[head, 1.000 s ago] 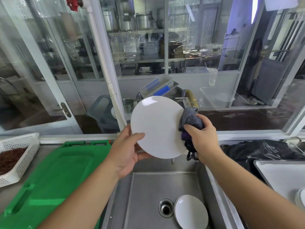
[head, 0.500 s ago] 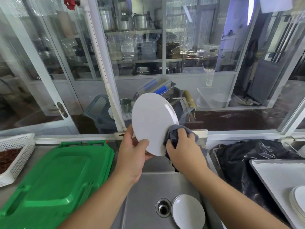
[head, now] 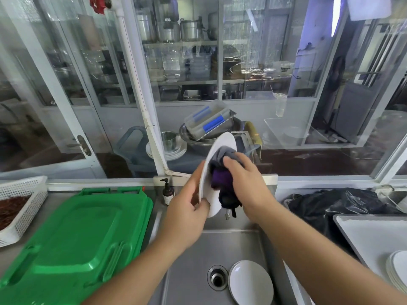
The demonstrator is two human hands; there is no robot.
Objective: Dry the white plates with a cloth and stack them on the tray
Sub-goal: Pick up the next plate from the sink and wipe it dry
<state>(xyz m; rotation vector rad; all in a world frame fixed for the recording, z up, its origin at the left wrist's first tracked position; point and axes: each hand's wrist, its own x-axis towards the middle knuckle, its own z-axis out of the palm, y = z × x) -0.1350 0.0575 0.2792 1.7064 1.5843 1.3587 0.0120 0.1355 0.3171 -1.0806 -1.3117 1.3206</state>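
A white plate (head: 222,143) stands nearly edge-on above the sink, its face turned right. My left hand (head: 187,208) grips its lower left rim, thumb in front. My right hand (head: 246,181) holds a bunched grey and purple cloth (head: 221,179) and presses it against the plate's face. Another white plate (head: 251,282) lies in the steel sink (head: 187,271) beside the drain. At the far right a grey tray (head: 372,234) carries a stack of white plates (head: 398,274), cut off by the frame edge.
A green plastic lid (head: 72,236) covers the counter left of the sink, with a white basket (head: 22,208) beyond it. A small pump bottle (head: 168,192) stands behind the sink. A black plastic bag (head: 334,205) lies behind the tray. Glass panes close off the back.
The plate has turned from facing me to nearly edge-on. My right hand moved the cloth from the plate's right rim, down past its lower edge, then onto its face.
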